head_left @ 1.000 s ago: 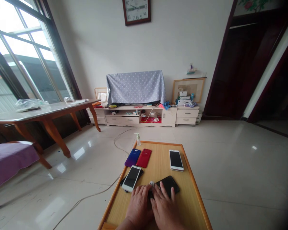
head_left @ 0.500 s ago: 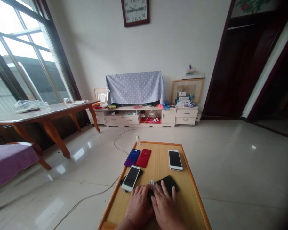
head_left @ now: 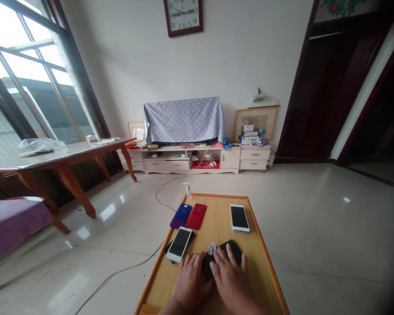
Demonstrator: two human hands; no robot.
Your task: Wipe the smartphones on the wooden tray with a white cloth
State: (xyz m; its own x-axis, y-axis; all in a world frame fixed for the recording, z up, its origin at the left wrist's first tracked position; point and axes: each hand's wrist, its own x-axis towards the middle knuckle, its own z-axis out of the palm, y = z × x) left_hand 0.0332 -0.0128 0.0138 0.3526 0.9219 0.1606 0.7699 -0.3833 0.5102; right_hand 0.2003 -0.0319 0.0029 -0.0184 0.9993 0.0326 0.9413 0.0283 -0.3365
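Observation:
A black phone [head_left: 233, 250] lies slantwise on the small wooden table, partly hidden by both hands. My left hand [head_left: 192, 276] is closed around its near left end, steadying it. Fingertips of my right hand [head_left: 230, 273] press a small crumpled light-grey cloth [head_left: 212, 248] against the phone's surface; the other fingers stretch over the phone. Just left of my left hand, a white phone [head_left: 180, 244] rests across a dark phone [head_left: 192, 238]. Beyond are a blue-purple phone [head_left: 181, 216] and a red phone [head_left: 197, 216], backs up. To the right lies another white phone [head_left: 239, 218], screen up.
The small table [head_left: 259, 271] has a raised wooden rim. A pump bottle [head_left: 188, 191] stands at its far left corner. A cable [head_left: 118, 272] runs over the floor at left. Farther off are a larger table [head_left: 68, 153] and a low white cabinet [head_left: 170, 165].
My right hand has slid slightly right along the black phone, and the cloth has moved right and a little away from me with it. The left hand stays nearly still.

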